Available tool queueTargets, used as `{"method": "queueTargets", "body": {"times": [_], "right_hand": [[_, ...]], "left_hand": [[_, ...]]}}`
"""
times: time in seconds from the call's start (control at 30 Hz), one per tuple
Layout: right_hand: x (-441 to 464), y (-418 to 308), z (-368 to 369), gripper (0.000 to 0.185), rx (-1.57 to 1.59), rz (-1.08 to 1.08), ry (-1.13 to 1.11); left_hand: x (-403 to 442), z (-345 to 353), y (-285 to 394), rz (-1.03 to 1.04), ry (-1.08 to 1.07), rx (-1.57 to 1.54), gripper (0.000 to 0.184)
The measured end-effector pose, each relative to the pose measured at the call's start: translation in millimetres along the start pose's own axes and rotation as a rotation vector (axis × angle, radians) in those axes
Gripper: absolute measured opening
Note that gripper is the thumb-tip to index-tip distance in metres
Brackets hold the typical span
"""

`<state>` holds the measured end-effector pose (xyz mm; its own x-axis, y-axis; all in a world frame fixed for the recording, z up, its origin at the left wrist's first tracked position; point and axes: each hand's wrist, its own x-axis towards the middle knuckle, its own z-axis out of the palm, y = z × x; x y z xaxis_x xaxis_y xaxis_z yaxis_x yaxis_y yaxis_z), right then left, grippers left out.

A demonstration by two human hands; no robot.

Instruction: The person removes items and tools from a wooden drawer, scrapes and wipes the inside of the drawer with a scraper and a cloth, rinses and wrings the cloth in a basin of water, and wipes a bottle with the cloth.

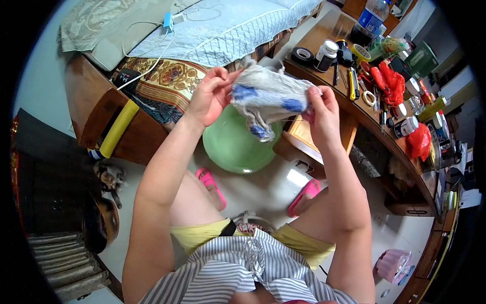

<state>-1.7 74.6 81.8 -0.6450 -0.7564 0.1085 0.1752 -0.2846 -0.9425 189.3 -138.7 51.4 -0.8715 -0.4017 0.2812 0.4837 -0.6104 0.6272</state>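
Observation:
A crumpled white cloth with blue patches [268, 91] stretches between my two hands, and one end hangs down in the middle. My left hand [210, 95] pinches its left edge. Fingers and thumb of my right hand [322, 107] are closed on the cloth's right edge. Below it on the floor stands a light green basin [238, 152], its far rim partly hidden behind the cloth. The cloth is held above the basin, apart from it. What the basin contains cannot be made out clearly.
At the right, a wooden desk [324, 76] carries black tape [302, 54], a white bottle [326, 54], a yellow cutter [353, 85] and red bags [390, 83]. A drawer [298, 137] is pulled out. A bed [217, 35] lies ahead; a cat [109, 177] is at left.

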Motion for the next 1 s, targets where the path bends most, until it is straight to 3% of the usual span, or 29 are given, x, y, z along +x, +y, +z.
{"method": "queueTargets", "body": {"times": [0.03,0.07,0.17,0.23,0.33,0.4,0.5,0.57,0.6,0.67,0.77,0.8,0.87,0.93,1.0], "right_hand": [[-0.1,-5.4,-1.8,0.015,0.040,0.014,0.032],[0.3,-9.9,1.1,0.014,0.085,0.046,0.098],[-3.3,-17.3,-8.3,0.011,0.189,0.094,-0.025],[-2.6,-25.3,-13.7,0.010,0.245,0.043,-0.089],[-16.1,-60.0,12.9,0.007,0.295,-0.056,0.074],[-10.5,-59.5,-12.3,0.009,0.337,-0.047,-0.054],[-28.2,-60.2,7.2,0.013,0.194,0.000,-0.123],[-33.8,-49.9,8.4,0.014,0.111,0.055,-0.306],[-34.2,-46.3,8.8,0.015,0.078,0.047,-0.416],[-37.3,-49.4,14.1,0.017,0.082,0.117,-0.444],[-32.7,-45.1,12.2,0.022,0.043,0.184,-0.372],[-32.1,-42.2,9.6,0.024,-0.023,0.169,-0.365],[-33.3,-36.3,8.8,0.029,-0.149,0.147,-0.350],[-45.5,-15.0,18.1,0.042,-0.301,0.164,-0.518],[-54.8,-2.5,23.8,0.043,-0.460,0.167,-0.681]], "left_hand": [[-2.0,34.0,7.6,0.013,0.146,0.098,0.024],[-2.9,36.2,10.9,0.009,0.145,0.093,0.022],[-6.3,45.3,14.3,-0.025,0.237,0.080,0.014],[-7.7,21.5,14.1,-0.063,0.257,0.119,0.013],[-9.2,7.4,17.6,-0.163,0.319,0.196,0.011],[-10.8,4.8,22.7,-0.282,0.300,0.339,0.009],[-7.1,16.7,0.8,-0.245,0.174,0.606,0.038],[-3.5,27.3,-14.3,-0.254,-0.028,0.692,0.067],[-6.1,45.7,-21.7,-0.222,-0.091,0.737,0.073],[-10.3,85.3,-36.1,-0.160,-0.225,0.653,0.061],[-2.6,88.6,-29.8,-0.478,-0.216,1.030,0.045],[-3.4,88.4,-31.2,-0.250,-0.141,0.895,0.031],[4.1,71.5,-17.3,-0.085,-0.046,0.667,0.028],[4.5,70.2,1.5,-0.114,0.118,0.488,0.021],[1.5,69.8,12.1,-0.032,0.066,0.823,0.019]]}}
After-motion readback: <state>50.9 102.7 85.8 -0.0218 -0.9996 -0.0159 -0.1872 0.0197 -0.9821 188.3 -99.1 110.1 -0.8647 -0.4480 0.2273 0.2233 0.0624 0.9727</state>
